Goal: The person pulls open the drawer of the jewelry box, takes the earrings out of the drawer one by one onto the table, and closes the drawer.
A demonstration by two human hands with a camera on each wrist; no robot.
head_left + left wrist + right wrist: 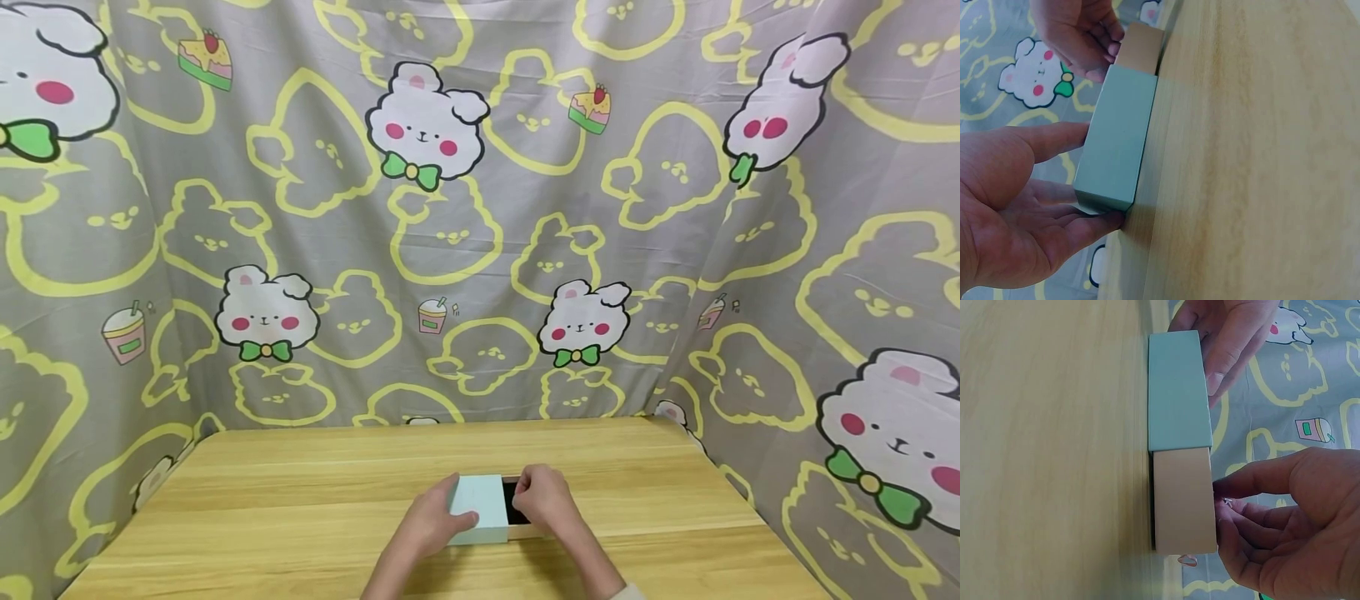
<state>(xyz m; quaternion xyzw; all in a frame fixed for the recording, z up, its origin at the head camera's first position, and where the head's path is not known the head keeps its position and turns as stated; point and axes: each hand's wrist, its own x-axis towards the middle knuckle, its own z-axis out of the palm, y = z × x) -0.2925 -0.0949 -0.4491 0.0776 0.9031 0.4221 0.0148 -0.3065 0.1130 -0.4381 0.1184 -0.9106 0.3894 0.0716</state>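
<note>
A pale blue-green box sleeve [480, 502] lies flat on the table, with its tan-sided drawer [1185, 500] slid partly out to the right. The drawer's inside is black [514, 507]. My left hand [432, 518] grips the sleeve's left end, thumb on top and fingers round the far side and end. Over the opened drawer, my right hand [546, 500] has its fingers curled together. In the right wrist view a small, shiny silvery piece [1227, 502] shows between the right thumb and fingers, close above the drawer's edge; its kind cannot be made out.
The wood-grain table [300, 500] extends on both sides of the box. A grey curtain [480, 250] with cartoon rabbits and yellow outlines hangs behind the table and along its left and right sides.
</note>
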